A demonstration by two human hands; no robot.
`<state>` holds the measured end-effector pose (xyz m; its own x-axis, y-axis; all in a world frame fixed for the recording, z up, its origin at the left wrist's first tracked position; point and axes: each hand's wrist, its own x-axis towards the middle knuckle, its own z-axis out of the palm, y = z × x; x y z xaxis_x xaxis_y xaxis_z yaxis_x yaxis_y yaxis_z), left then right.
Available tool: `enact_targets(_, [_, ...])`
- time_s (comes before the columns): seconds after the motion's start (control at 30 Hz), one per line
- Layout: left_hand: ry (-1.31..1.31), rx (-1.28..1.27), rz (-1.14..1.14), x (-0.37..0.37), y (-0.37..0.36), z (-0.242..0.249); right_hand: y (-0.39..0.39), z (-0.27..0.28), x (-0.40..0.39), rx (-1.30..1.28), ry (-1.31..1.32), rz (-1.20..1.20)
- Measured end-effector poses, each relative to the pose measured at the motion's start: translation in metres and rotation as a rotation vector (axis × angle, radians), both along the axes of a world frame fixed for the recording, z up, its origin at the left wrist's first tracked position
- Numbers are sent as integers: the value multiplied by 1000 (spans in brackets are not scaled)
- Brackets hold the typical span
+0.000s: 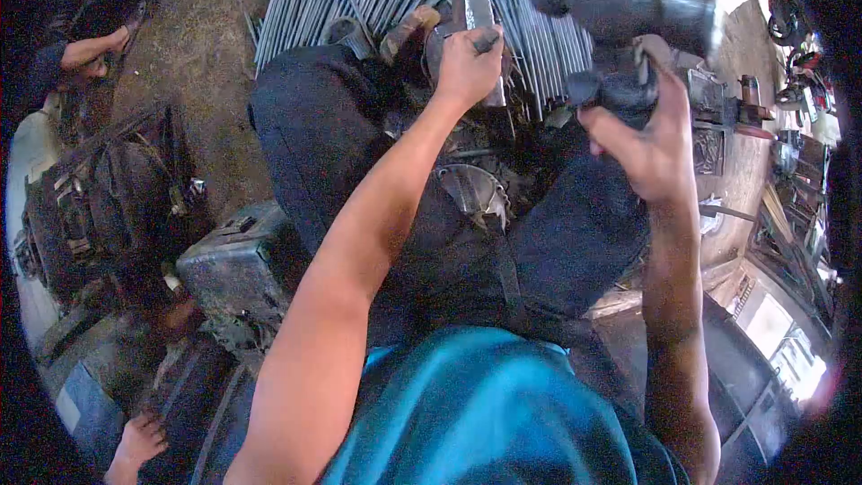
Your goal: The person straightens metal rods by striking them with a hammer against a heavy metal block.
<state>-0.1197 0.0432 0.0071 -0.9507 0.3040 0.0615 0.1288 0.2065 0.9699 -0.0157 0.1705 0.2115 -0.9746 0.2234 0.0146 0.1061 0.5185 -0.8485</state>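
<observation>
The dirt ground [193,67] spreads across the far left, and a broad row of metal rods [301,18] lies on it, beyond the person's knees. To the left sits a worn, boxy metal housing [238,256]. At the far right, a dark tool with a heavy, cylindrical head [633,13] is raised and blurred; the right hand [651,130] has its grip curled about it, the handle mostly hidden. Smaller is the flat metal bar [472,2], upright in front of the rods, held in the closed grip of the left hand [470,67]. Another person's hand [141,440] shows near left.
</observation>
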Motion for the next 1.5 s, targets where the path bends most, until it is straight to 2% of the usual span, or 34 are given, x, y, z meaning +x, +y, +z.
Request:
enact_targets(0.1, [10, -4, 35, -2, 2, -8, 0, -23, -7, 127, 75, -55])
enact_targets(0.17, [9, -37, 61, -4, 6, -21, -4, -42, -15, 192, 75, 112])
enact_targets(0.23, [-36, 11, 42, -5, -1, -10, 1, -58, -14, 168, -218, 151])
enact_targets(0.37, [-107, 75, 10, -7, -5, -6, 9, -55, -7, 154, -317, 120])
enact_targets(0.43, [-32, 142, 46, 0, -2, -3, 9, -52, -6, 212, -42, 0])
enact_targets(0.47, [-72, 88, 8, 0, -2, -2, 11, -43, -6, 212, -108, -12])
enact_targets(0.5, [-108, 37, -31, 0, -2, 0, 2, -18, -12, -42, -187, 29])
enact_targets(0.57, [-88, 48, -12, -2, 1, -4, 5, -46, -5, 88, 167, -8])
enact_targets(0.6, [-54, 28, -6, -2, 2, -9, 1, -49, -6, 92, 162, -4])
enact_targets(0.67, [-15, 12, -2, -3, 5, -15, -12, -51, -9, -75, 19, 23])
enact_targets(0.7, [-182, 130, -25, -5, 6, -20, 7, -100, 0, -9, 5, 8])
enact_targets(0.73, [-348, 245, -49, -7, 6, -25, 13, -104, 5, 168, -77, 17])
enact_targets(0.77, [-345, 247, -50, -9, 8, -31, 14, -105, 8, 343, -163, 25])
enact_targets(0.8, [-252, 221, -30, -13, 9, -37, 13, -96, 3, 345, -158, 29])
enact_targets(0.83, [-167, 191, -7, -11, 4, -18, 9, -79, -3, 167, -169, 26])
enact_targets(0.87, [-202, 5, -39, -4, -2, 1, 6, -72, -2, -16, -191, 14])
enact_targets(0.9, [-207, 0, -44, -1, -1, -1, 12, -74, 0, 153, -116, -25])
enact_targets(0.97, [-62, -15, -44, -1, 3, -3, 16, -69, 7, 193, 9, -141])
enact_targets(1.03, [-69, 66, -11, 2, 7, -6, 3, -39, -1, -154, 50, -112])
enact_targets(1.1, [-30, 54, -42, 2, 12, -9, -9, -28, -2, -295, 45, -118])
enact_targets(1.17, [-70, 46, -53, 3, 12, -9, -5, -75, 10, -288, 88, -109])
enact_targets(1.2, [-108, 32, -60, 1, 11, -10, 1, -85, 13, 101, 19, -38])
enact_targets(1.27, [-168, 50, -64, -5, 10, -19, 7, -117, 19, 247, 13, -21])
enact_targets(1.3, [-231, 67, -67, -8, 11, -18, 8, -117, 18, 362, 44, 9])
enact_targets(1.33, [-346, 137, -111, -7, 12, -19, 9, -116, 15, 362, 50, 11])
enact_targets(1.37, [-356, 132, -110, -3, 11, -20, 9, -113, 17, 258, 43, -40])
enact_targets(1.4, [-262, 27, -73, 2, 11, -15, 6, -104, 21, 153, 32, -100])
enact_targets(1.43, [-148, -72, -33, 0, 12, -12, -3, -79, 14, 126, 96, -62])
enact_targets(1.5, [-81, -83, -23, -3, 13, -11, -11, -65, 22, -182, 36, -150])
